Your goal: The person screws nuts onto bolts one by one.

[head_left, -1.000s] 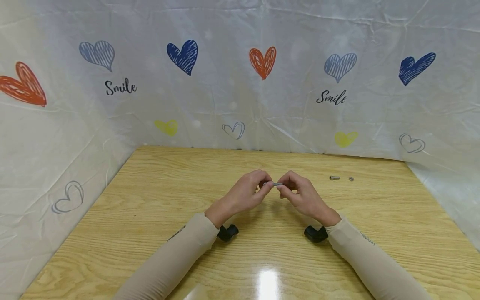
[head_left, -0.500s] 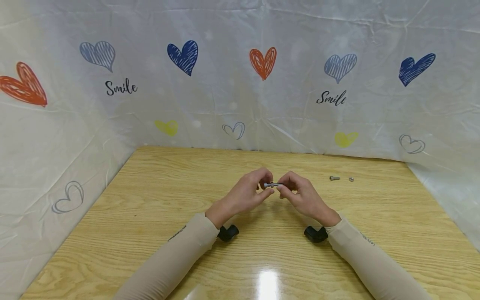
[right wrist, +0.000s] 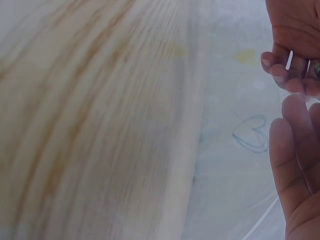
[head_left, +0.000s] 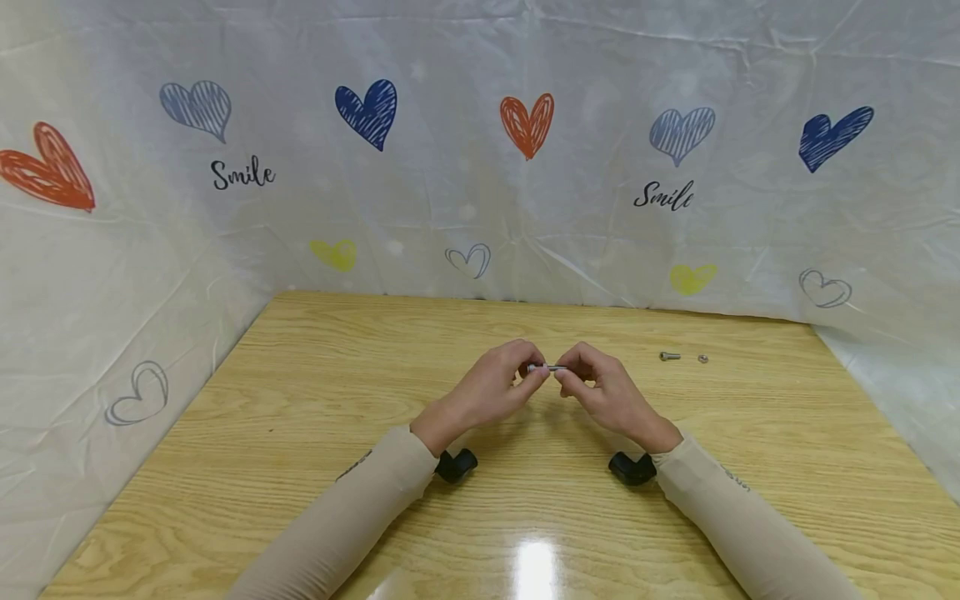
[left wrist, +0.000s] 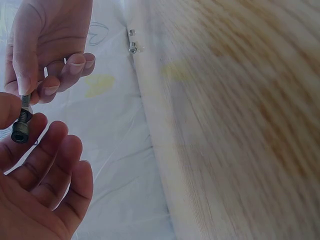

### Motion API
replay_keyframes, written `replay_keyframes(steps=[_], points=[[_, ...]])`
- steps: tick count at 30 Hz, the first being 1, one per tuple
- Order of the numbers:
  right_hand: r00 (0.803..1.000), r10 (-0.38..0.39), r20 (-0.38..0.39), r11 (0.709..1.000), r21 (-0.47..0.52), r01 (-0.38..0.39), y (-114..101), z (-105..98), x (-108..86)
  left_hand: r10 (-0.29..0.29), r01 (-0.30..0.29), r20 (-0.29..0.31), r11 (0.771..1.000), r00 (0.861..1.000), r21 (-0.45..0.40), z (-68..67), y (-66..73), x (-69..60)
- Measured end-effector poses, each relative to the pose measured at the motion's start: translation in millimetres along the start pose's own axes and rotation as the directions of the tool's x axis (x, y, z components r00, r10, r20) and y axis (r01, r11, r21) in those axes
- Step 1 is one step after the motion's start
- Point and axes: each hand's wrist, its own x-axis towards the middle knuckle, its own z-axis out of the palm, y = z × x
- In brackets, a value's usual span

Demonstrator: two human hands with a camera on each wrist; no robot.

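Both hands meet over the middle of the wooden table. Between them a metal socket-head bolt (head_left: 557,367) lies level, its head to the left in the head view. My right hand (head_left: 607,393) pinches the threaded end between thumb and index finger. On the shaft sits a hex nut (left wrist: 28,112), seen in the left wrist view just beyond the bolt's head. My left hand (head_left: 491,387) holds the nut between thumb and index finger, its other fingers loosely bent. The right wrist view catches the fingers of both hands; the bolt is mostly out of that frame.
A second bolt (head_left: 670,356) and a loose nut (head_left: 702,358) lie on the wooden table (head_left: 337,367) to the right of the hands. White sheeting (head_left: 420,192) printed with hearts stands behind the table and at its sides. Black mounts (head_left: 456,465) sit under both wrists.
Half a second ago the left thumb and index finger were spread off the nut, leaving it exposed; now they have closed on it again. The right hand has kept its grip in place.
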Motion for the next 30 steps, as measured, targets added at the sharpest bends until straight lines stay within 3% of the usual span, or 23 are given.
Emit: replay_keyframes(steps=[10, 20, 30], points=[[1.0, -0.004, -0.001, 1.0, 0.008, 0.004, 1.2, 0.1, -0.1, -0.005, 0.005, 0.0, 1.0, 1.0, -0.008, -0.9, -0.5, -0.1], [1.0, -0.001, 0.003, 1.0, 0.005, 0.001, 0.1, 0.9, -0.3, 0.056, -0.056, -0.03, 0.998, 0.998, -0.025, -0.9, -0.6, 1.4], [1.0, 0.001, 0.002, 1.0, 0.007, -0.001, -0.4, -0.1, -0.4, 0.008, -0.008, -0.01, 1.0, 1.0, -0.012, -2.7, 1.7, -0.2]])
